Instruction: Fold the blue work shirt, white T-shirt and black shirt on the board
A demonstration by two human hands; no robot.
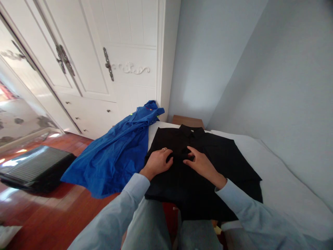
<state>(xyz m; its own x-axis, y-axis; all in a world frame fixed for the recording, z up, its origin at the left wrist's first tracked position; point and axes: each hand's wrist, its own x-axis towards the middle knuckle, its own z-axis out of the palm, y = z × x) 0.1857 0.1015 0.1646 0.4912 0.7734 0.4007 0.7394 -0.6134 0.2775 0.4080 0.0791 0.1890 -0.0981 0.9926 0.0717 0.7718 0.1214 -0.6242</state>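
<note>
A black collared shirt (208, 180) lies spread on the corner of a white bed (286, 187), collar away from me. My left hand (157, 161), with a ring on one finger, rests on the shirt's chest with fingers curled onto the cloth. My right hand (200, 162) lies beside it on the shirt's front, fingertips pinched at the fabric near the placket. Both hands sit close together at the shirt's middle. Light blue sleeves cover both arms.
A blue garment (114, 156) hangs off the bed's left edge toward the wooden floor. A dark suitcase (36, 168) lies on the floor at left. White wardrobe doors (104, 62) stand behind. A small wooden stand (187, 121) sits by the wall corner.
</note>
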